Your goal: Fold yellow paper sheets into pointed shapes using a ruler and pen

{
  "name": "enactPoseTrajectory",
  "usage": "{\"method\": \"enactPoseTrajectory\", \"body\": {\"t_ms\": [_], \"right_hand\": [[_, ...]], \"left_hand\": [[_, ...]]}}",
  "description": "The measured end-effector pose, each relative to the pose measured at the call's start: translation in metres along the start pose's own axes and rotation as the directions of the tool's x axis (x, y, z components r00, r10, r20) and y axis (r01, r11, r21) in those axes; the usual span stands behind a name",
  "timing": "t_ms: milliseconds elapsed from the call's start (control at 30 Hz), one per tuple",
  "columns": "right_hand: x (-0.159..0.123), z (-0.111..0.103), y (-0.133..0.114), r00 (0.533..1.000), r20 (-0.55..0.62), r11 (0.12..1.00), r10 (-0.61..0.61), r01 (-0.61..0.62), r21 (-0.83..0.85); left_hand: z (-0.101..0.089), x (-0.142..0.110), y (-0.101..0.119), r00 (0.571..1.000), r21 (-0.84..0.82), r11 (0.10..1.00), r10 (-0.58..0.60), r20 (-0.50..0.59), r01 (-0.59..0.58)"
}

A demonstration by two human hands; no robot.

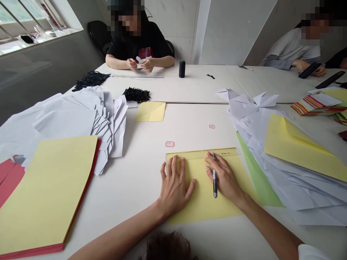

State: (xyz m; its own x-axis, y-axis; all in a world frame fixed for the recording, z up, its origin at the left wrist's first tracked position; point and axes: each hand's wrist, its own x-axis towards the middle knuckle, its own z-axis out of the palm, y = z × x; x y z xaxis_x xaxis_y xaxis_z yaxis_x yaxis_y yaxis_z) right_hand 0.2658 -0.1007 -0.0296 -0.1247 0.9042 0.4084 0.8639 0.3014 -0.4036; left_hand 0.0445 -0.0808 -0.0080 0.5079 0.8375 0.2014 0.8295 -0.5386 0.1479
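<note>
A clear plastic ruler (202, 154) lies across the top of a yellow sheet (206, 195), its long axis running left to right and rising slightly rightward. The left hand (175, 187) is open, fingers spread, pressing flat on the sheet just below the ruler. The right hand (225, 177) grips a black-and-silver pen (214, 180), whose tip seems to meet the ruler's edge, though fingers partly hide it. Right of the ruler, a green sheet (260, 177) pokes out from under a pile of folded white paper (287, 173). Left of it lies a red-backed stack of yellow sheets (46, 187). Beyond it, a folded yellow square (150, 111) rests on the white table (130, 191), and a co-worker (141, 47) sits across.
</note>
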Motion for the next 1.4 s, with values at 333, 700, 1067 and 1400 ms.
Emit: {"method": "enactPoseTrajectory", "body": {"t_ms": [333, 700, 1067, 1400], "right_hand": [[0.0004, -0.0013, -0.0006, 1.0, 0.0, 1.0, -0.001, 0.001, 0.02], [0.0018, -0.0029, -0.0022, 1.0, 0.012, 1.0, 0.009, -0.009, 0.005], [0.0029, -0.0036, -0.002, 1.0, 0.003, 1.0, 0.0, 0.0, 0.017], [0.0025, -0.0035, -0.0023, 1.0, 0.019, 1.0, 0.013, -0.013, 0.009]], "left_hand": [[-0.0006, 0.0006, 0.0004, 1.0, -0.019, 1.0, -0.002, -0.002, 0.002], [0.0004, 0.0009, 0.0002, 1.0, -0.01, 1.0, 0.008, -0.006, -0.008], [0.0016, 0.0013, -0.0005, 1.0, -0.003, 1.0, 0.013, -0.014, -0.013], [0.001, 0.0019, -0.0005, 1.0, -0.003, 1.0, 0.014, -0.014, -0.015]]}}
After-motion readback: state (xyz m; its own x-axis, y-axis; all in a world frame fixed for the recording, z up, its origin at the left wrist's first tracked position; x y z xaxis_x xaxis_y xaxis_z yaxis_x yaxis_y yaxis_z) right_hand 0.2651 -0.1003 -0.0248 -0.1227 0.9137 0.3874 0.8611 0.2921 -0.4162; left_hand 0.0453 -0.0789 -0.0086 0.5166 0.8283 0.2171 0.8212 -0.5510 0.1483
